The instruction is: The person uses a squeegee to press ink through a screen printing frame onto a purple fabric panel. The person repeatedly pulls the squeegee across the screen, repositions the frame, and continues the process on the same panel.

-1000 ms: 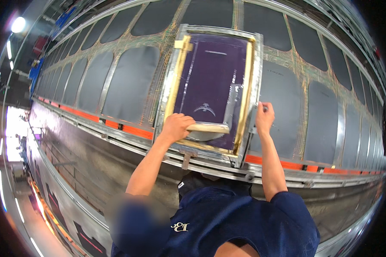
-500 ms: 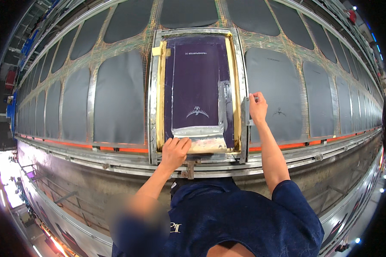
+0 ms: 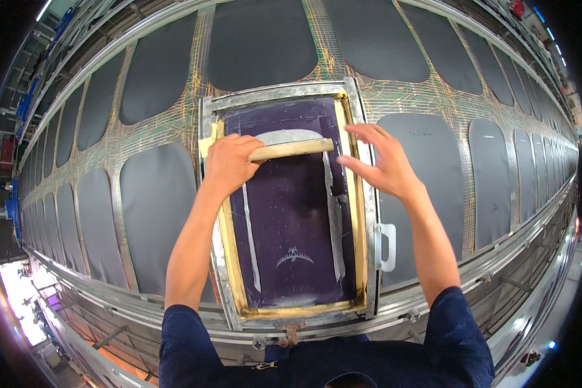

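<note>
A metal-edged printing screen (image 3: 371, 271) lies across the table. Its dark purple mesh (image 3: 281, 207) carries a pale crest design near the close end. My left hand (image 3: 229, 165) is wrapped around the left end of a wooden-handled squeegee (image 3: 297, 149), which lies crosswise over the far part of the mesh. Grey-white ink (image 3: 284, 135) shows just beyond the squeegee. Just off the squeegee's right end, over the screen's right rail, my right hand (image 3: 387, 161) holds nothing, thumb and fingers spread apart. The blade's lower edge is hidden from me.
Dark grey panels (image 3: 158, 220) lie in rows along the table on both sides, with criss-crossed thin coloured lines between them. A white handle (image 3: 386, 247) sticks out from the screen's right side. Metal rails (image 3: 472, 291) run along the table's near edge.
The squeegee has gone from the near end of the mesh to the far part, carried by my left hand. My right hand has left the frame's right side, reached farther forward and opened.
</note>
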{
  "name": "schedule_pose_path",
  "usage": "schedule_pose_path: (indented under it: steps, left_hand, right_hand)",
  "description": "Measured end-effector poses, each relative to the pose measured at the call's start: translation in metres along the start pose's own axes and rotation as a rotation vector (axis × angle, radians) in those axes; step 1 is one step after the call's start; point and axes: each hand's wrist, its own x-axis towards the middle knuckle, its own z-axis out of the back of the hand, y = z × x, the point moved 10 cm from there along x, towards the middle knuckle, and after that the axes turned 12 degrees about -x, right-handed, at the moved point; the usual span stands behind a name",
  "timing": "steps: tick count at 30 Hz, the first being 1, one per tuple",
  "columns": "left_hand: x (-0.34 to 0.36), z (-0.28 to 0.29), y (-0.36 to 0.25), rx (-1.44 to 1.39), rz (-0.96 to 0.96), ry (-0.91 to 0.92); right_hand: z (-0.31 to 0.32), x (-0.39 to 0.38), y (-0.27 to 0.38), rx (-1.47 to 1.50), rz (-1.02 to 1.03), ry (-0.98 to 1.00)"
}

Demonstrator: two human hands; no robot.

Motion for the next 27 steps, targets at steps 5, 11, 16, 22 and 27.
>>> schedule_pose_path:
  steps: [5,11,16,22,27]
  left_hand:
    - [0.071,0.002,0.023,0.057,0.096,0.133]
    - [0.076,-0.007,0.057,0.053,0.19,0.147]
    - [0.036,-0.018,0.036,0.07,0.195,0.153]
    - [-0.08,-0.039,-0.036,0.03,0.129,0.168]
    - [-0.219,-0.059,-0.115,-0.002,0.151,0.174]
  right_hand:
    - [-0.084,0.094,-0.021,-0.234,0.057,0.406]
    - [-0.128,0.119,-0.034,-0.441,0.091,0.442]
    - [-0.129,0.078,-0.024,-0.387,0.041,0.456]
    - [-0.112,-0.052,0.035,-0.271,0.082,0.335]
    - [-0.108,-0.198,0.095,-0.269,0.095,0.365]
